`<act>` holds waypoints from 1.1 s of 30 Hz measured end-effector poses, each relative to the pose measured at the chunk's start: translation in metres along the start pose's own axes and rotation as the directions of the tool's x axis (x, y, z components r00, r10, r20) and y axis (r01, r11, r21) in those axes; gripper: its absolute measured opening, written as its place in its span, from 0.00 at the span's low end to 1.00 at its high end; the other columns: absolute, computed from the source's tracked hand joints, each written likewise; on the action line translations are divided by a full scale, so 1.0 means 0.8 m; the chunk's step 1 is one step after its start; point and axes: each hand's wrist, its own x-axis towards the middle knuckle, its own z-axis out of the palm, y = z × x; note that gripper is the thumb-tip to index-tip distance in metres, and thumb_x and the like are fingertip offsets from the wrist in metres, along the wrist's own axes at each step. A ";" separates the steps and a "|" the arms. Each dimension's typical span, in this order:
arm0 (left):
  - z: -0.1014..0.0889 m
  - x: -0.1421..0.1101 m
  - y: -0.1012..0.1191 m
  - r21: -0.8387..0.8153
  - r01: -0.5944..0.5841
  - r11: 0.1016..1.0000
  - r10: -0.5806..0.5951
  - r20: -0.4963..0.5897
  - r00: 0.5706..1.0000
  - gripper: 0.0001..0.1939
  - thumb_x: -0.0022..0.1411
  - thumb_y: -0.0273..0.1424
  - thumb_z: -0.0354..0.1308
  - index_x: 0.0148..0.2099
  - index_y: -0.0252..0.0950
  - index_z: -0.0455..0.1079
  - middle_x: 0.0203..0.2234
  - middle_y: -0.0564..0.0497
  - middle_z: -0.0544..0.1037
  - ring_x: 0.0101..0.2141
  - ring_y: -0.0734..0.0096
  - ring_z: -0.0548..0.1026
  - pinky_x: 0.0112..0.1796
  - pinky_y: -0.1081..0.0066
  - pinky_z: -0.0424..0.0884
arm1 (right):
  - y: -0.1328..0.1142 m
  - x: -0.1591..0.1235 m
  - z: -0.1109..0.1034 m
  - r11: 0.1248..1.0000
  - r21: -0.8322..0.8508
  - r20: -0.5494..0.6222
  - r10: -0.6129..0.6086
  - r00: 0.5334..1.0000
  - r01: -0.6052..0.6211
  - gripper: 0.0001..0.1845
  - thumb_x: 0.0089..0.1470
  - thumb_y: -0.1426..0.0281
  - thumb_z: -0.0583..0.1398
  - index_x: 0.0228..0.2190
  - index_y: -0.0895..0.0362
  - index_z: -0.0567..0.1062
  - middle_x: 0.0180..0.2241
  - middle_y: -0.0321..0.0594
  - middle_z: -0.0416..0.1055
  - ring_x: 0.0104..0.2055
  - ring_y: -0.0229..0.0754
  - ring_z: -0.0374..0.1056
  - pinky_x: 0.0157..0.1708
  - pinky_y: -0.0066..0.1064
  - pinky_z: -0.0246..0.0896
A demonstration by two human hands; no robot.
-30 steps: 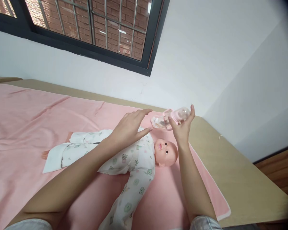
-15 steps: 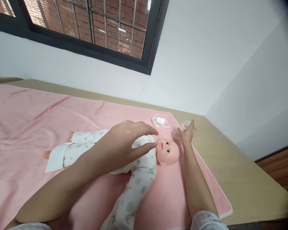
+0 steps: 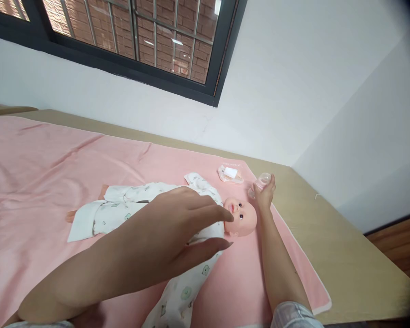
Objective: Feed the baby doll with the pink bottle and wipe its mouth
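Observation:
A baby doll (image 3: 241, 217) in a white printed sleepsuit lies on its back on a pink blanket (image 3: 37, 182), head to the right. My left hand (image 3: 187, 228) hovers over the doll's chest, fingers stretched out and apart, holding nothing. My right hand (image 3: 264, 196) rests past the doll's head at the blanket's far corner, fingers closed around a clear baby bottle (image 3: 260, 182) that lies low near the surface.
A small clear plastic packet (image 3: 230, 174) lies on the blanket's far right corner. The blanket covers a tan wooden surface (image 3: 345, 255) against a white wall, under a dark-framed barred window (image 3: 140, 41). The surface's right edge drops to a wood floor (image 3: 399, 246).
My right hand lowered the bottle from mid-air to beside the doll's head. My left hand drew back toward me over the doll's chest.

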 end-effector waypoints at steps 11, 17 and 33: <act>0.025 0.008 0.020 -0.117 -0.007 0.993 0.039 0.272 0.962 0.10 0.68 0.38 0.56 0.49 0.44 0.71 0.37 0.55 0.77 0.37 0.67 0.72 0.41 0.67 0.65 | 0.043 -0.014 0.014 0.944 0.289 -0.109 0.200 0.974 -0.161 0.44 0.56 0.49 0.52 0.64 0.61 0.44 0.62 0.59 0.46 0.54 0.49 0.64 0.54 0.42 0.61; 0.053 0.009 0.034 -0.089 0.015 0.996 0.020 0.385 0.923 0.10 0.66 0.37 0.57 0.47 0.40 0.73 0.35 0.52 0.79 0.37 0.63 0.75 0.41 0.65 0.67 | 0.057 -0.009 0.013 0.896 0.341 -0.140 0.347 0.927 -0.284 0.32 0.59 0.58 0.50 0.59 0.57 0.47 0.57 0.53 0.52 0.52 0.44 0.64 0.52 0.40 0.64; 0.199 -0.206 -0.013 -0.751 0.651 0.111 0.483 0.613 0.625 0.13 0.53 0.39 0.67 0.33 0.36 0.70 0.24 0.51 0.76 0.29 0.63 0.77 0.34 0.70 0.75 | 0.093 0.004 0.012 0.720 0.478 -0.064 0.600 0.797 -0.504 0.10 0.61 0.70 0.48 0.44 0.53 0.52 0.43 0.44 0.58 0.35 0.39 0.70 0.40 0.37 0.71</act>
